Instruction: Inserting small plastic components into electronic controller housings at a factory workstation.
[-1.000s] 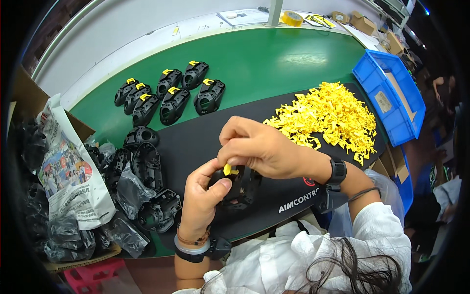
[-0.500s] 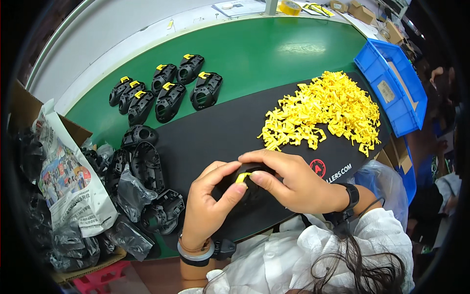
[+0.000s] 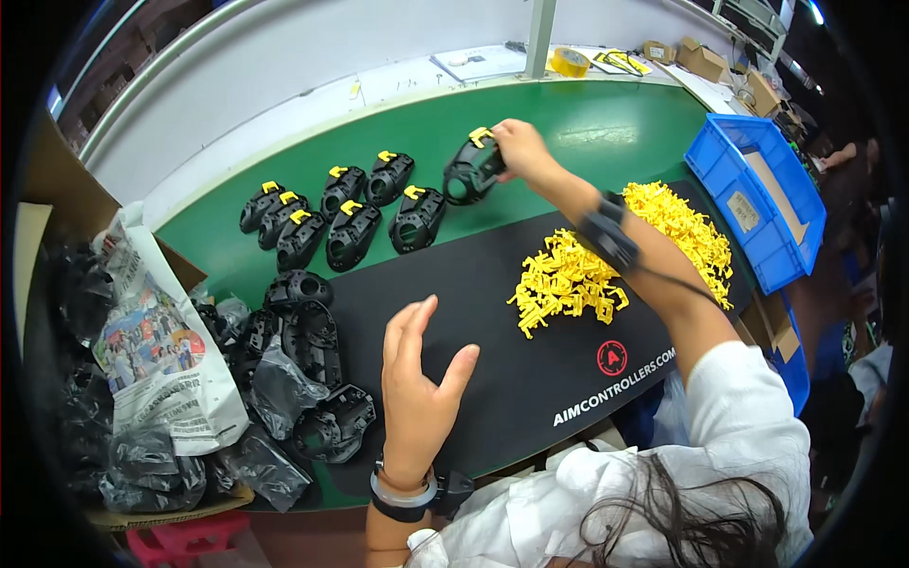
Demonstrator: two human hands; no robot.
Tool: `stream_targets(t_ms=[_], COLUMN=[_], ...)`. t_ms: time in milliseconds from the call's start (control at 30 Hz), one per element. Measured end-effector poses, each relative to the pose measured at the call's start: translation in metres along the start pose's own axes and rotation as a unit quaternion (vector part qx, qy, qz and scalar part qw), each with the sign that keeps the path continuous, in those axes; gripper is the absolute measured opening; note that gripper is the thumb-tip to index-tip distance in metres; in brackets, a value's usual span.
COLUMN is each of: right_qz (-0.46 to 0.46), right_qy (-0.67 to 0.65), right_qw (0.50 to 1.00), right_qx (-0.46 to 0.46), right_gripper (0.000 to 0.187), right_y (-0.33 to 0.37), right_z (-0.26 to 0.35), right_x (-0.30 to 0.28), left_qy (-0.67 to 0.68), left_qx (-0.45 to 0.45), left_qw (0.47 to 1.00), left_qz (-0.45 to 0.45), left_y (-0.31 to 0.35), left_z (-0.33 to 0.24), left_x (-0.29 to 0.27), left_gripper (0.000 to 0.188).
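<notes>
My right hand (image 3: 521,151) grips a black plastic shell (image 3: 466,178) by its right side, over the green surface at the far middle. A yellow clip (image 3: 480,137) sits at the shell's far end. To its left stand several similar black shells (image 3: 354,234) in loose rows, each with a yellow clip at its far end. My left hand (image 3: 417,388) hovers over the black mat (image 3: 454,293), fingers stretched and thumb apart, holding nothing. Right of it, partly behind my right forearm, lies a heap of loose yellow clips (image 3: 568,284).
Black shells without clips (image 3: 312,341), some in clear bags, lie left of my left hand. Beside them stands a cardboard box with newspaper (image 3: 161,350) and more bagged parts. A blue bin (image 3: 757,204) stands at the right edge; yellow tape (image 3: 568,62) sits on the back ledge.
My right hand has carried the clipped shell from the middle of the mat to the far green surface, beside the rows. My left hand has let go of it and opened.
</notes>
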State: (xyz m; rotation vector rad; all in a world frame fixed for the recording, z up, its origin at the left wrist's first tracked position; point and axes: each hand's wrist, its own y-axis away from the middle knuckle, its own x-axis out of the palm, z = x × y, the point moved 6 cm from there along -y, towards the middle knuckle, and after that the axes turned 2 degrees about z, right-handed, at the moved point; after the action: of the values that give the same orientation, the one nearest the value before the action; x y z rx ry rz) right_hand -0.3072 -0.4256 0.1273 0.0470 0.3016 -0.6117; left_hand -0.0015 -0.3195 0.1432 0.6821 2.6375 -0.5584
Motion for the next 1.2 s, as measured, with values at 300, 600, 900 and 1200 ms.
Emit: stream_targets(t_ms=[300,600,900,1200], right_qz=[0.140,0.131,0.240,0.056], right_qy=[0.135,0.285,0.500,0.193], right_qw=[0.969,0.921,0.766,0.922], right_qx=[-0.152,-0.229,-0.324,-0.330], right_gripper=[0.042,0.013,0.027,0.021], right_y=[-0.007,0.225,0.231,0.239], right_z=[0.020,0.026,-0.004,0.019], right_x=[0.047,-0.026,0.014,-0.018], left_qy=[-0.356,-0.202,0.140,0.322], left_qx=[-0.062,-0.012,-0.031,-0.146], left_qw=[0.932,0.979,0.989,0.928], left_qz=[0.007,-0.033,0.030,0.115], left_y=[0.073,0.062,0.012,0.009], left_z=[0.027,0.016,-0.029,0.016], left_x=[-0.081,-0.065,-0.006,0.017], left_gripper=[0.050,0.033,0.035,0.053])
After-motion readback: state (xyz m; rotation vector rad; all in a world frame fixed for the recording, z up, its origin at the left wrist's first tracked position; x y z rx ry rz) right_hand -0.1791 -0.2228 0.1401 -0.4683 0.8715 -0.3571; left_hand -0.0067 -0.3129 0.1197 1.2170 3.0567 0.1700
